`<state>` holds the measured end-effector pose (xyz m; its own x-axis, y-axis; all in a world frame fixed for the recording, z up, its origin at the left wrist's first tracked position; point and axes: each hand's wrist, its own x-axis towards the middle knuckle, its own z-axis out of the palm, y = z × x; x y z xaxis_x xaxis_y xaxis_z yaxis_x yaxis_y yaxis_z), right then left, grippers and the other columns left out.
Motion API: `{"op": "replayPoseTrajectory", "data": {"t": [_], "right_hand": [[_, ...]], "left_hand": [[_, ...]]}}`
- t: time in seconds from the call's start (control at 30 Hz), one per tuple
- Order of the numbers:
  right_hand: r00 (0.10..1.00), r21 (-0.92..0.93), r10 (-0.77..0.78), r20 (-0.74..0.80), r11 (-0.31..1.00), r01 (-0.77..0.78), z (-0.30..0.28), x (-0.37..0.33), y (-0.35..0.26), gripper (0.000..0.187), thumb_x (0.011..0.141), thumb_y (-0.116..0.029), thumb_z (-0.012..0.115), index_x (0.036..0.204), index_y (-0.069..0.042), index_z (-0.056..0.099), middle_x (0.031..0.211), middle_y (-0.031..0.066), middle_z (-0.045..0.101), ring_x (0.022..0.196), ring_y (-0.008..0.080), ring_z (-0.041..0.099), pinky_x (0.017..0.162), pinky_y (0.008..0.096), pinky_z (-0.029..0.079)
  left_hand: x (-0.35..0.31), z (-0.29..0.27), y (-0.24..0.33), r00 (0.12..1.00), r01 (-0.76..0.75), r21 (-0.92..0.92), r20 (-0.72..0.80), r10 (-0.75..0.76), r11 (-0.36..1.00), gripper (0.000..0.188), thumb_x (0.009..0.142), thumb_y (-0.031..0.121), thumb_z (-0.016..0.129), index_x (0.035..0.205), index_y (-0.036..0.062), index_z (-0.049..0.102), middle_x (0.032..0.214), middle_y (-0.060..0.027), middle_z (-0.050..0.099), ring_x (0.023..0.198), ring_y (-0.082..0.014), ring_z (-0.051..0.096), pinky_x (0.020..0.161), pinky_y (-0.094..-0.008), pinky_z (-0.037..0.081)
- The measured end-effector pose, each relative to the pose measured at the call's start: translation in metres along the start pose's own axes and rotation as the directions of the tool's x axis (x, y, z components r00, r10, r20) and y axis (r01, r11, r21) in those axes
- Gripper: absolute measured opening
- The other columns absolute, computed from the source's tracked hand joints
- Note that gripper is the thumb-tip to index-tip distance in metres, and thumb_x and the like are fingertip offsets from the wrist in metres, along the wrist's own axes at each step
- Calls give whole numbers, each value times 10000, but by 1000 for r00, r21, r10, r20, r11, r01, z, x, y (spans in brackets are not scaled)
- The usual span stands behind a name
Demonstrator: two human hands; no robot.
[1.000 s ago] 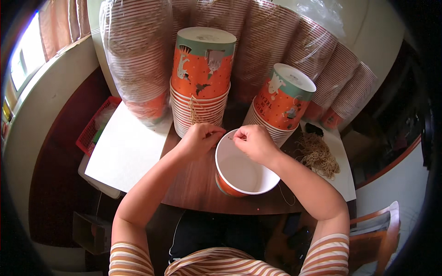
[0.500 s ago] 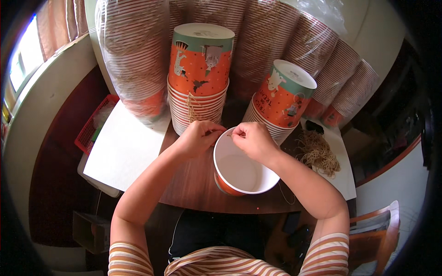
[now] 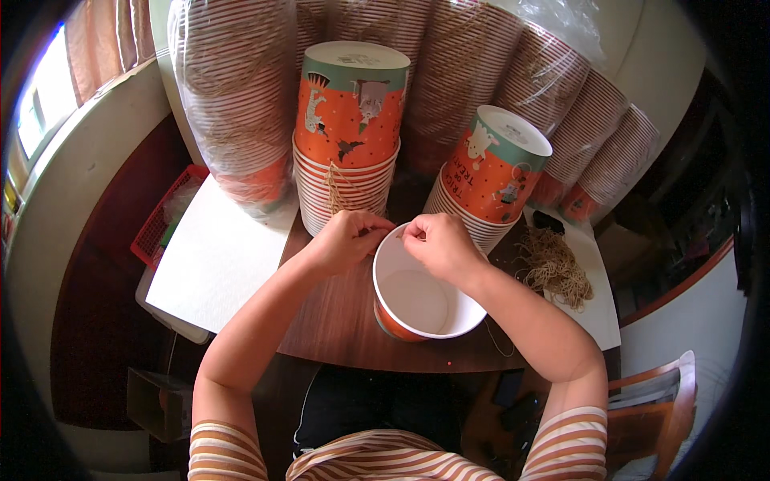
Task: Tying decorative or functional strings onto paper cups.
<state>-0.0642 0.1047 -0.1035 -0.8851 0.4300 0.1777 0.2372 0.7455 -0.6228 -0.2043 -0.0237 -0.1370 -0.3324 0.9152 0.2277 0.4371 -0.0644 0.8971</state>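
A white-lined orange paper bucket (image 3: 413, 301) stands mouth up, tilted toward me, on the brown table. My left hand (image 3: 350, 240) is closed in a pinch just outside its far left rim; what its fingertips hold is hidden. Over the far rim reaches my right hand (image 3: 439, 242), thumb and fingers pinched at the inside of the wall, where a small tan bit of string shows. A thin loop of string (image 3: 499, 341) lies on the table by the bucket's right side.
Behind my hands rise two upside-down stacks of orange and green buckets, a left stack (image 3: 349, 120) and a right stack (image 3: 497, 168). Tangled string (image 3: 557, 268) lies at the right. Plastic-wrapped stacks (image 3: 233, 96) line the back. A red basket (image 3: 164, 216) is at the left, a wooden chair (image 3: 666, 409) lower right.
Both hands stay at the bucket's far rim, with only a very slight shift of the right fingers. Otherwise the scene looks the same.
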Motion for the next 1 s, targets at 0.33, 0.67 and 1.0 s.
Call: {"op": "replayPoseTrajectory", "data": {"t": [0.33, 0.67, 1.0], "right_hand": [[999, 33, -12, -52, 999, 14, 6, 2, 3, 157, 754, -141, 599, 754, 3, 660, 658, 177, 631, 607, 299, 638, 586, 378, 502], [994, 143, 57, 96, 987, -71, -1, -5, -8, 153, 817, -131, 627, 829, 17, 666, 661, 34, 631, 616, 83, 579, 572, 248, 467], [918, 366, 122, 378, 891, -269, -31, -30, 1, 262, 835, -79, 588, 1085, 0, 574, 860, 51, 635, 771, 79, 572, 673, 241, 472]], "left_hand": [[3, -2, -3, 994, -68, 13, 91, 67, 998, 193, 895, 76, 541, 1030, -32, 627, 811, -38, 648, 741, -54, 553, 643, -222, 471], [-2, -1, 0, 999, -36, 208, 48, 26, 978, 188, 817, 135, 609, 918, -20, 644, 726, -95, 654, 674, -108, 608, 615, -284, 488], [-28, 6, -1, 985, 167, -402, 107, -135, 900, 132, 860, 87, 536, 878, -27, 599, 778, -42, 620, 711, -106, 581, 679, -256, 487]]}}
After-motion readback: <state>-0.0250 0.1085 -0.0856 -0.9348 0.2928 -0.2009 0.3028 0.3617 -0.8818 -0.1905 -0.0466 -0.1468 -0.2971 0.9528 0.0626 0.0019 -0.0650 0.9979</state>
